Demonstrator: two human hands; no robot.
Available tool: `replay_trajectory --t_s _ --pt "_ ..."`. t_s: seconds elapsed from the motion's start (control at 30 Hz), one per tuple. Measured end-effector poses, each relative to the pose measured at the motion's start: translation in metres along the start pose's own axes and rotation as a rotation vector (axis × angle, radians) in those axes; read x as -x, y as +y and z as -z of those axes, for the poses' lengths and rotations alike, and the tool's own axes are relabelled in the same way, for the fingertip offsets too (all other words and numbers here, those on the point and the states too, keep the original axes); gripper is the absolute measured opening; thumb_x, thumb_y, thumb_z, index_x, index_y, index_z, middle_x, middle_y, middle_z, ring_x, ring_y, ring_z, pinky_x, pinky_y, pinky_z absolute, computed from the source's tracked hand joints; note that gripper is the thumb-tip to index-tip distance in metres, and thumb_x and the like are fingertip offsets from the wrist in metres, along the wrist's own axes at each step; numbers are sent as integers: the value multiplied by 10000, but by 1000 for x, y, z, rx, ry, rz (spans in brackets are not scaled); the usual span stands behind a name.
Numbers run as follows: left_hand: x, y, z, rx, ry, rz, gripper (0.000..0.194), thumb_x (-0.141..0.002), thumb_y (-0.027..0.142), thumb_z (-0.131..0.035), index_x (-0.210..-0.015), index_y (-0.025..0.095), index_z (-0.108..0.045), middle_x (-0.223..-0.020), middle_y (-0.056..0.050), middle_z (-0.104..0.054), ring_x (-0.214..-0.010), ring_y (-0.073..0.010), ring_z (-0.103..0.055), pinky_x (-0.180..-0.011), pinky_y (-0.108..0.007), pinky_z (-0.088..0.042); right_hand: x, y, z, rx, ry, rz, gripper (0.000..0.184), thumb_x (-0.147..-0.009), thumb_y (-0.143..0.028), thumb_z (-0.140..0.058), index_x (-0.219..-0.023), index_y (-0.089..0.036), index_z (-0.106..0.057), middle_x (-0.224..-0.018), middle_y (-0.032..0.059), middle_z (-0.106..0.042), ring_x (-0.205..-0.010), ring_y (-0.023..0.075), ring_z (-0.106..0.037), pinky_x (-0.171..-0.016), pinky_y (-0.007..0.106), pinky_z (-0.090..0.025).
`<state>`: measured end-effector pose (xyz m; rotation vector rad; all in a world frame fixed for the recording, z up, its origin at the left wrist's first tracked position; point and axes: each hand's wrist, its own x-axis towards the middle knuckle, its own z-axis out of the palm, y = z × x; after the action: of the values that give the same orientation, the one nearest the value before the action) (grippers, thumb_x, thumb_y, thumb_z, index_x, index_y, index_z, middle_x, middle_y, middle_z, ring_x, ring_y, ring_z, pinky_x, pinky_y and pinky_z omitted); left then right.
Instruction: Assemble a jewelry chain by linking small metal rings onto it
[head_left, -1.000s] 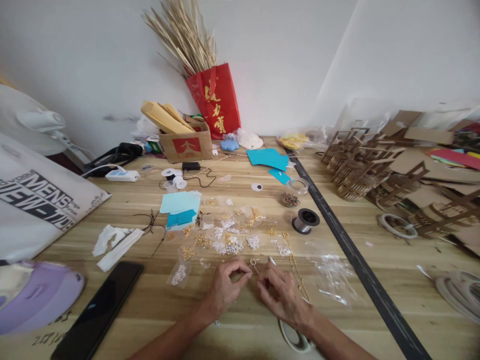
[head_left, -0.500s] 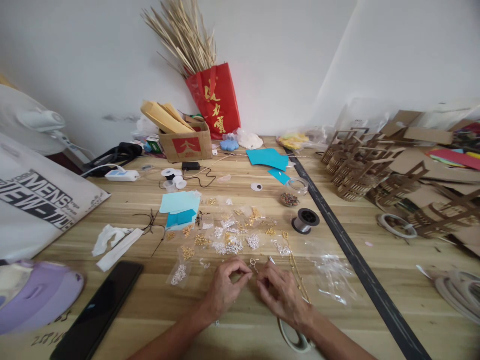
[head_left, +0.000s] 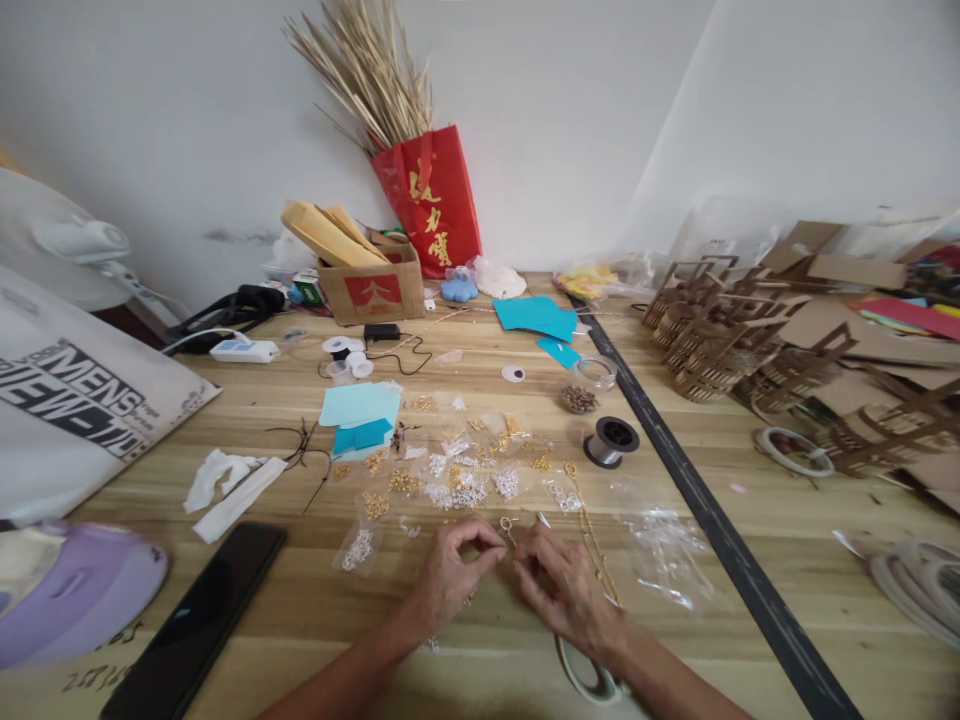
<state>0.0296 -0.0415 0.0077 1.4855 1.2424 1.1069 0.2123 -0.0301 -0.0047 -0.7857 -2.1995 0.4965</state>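
Note:
My left hand (head_left: 459,565) is closed, thumb and forefinger tips pinched together, on something too small to make out. Close beside it, my right hand (head_left: 559,582) is also closed in a pinch, and its contents are hidden by the fingers. A small ring-shaped clasp (head_left: 508,524) shows just beyond the gap between the fingertips. Tiny silvery links (head_left: 430,645) show by my left wrist. Under and beside my right hand lie scissors (head_left: 592,685), partly covered. A gold chain (head_left: 592,535) stretches along the table to the right of that hand.
Small piles of gold and silver jewellery findings (head_left: 466,492) spread beyond my hands. A wire spool (head_left: 612,442) and clear plastic bags (head_left: 667,560) are to the right. A phone (head_left: 199,620) lies left; woven baskets (head_left: 750,340) stand far right.
Both hands stay almost in place, still pinched. The silvery links by my left wrist have shifted slightly and show more.

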Motion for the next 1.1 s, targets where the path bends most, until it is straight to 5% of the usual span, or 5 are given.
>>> replay_trajectory --t_s 0.53,1.1 --pt "-4 9 4 426 -110 339 127 -621 264 -765 -653 157 -705 -640 0 -670 -632 -135 -573 -664 -246 -440 -1 -3 4 -27 -29 -6 87 -973 -183 -453 -927 -223 -514 -794 20 -595 -653 130 -572 -575 223 -448" --pt "-5 12 4 445 -129 363 105 -614 237 -758 -657 153 -713 -639 10 -657 -643 -125 -549 -670 -237 -418 0 0 2 -95 -30 -27 67 -970 -187 -475 -946 -226 -525 -834 35 -621 -703 143 -598 -607 239 -461"
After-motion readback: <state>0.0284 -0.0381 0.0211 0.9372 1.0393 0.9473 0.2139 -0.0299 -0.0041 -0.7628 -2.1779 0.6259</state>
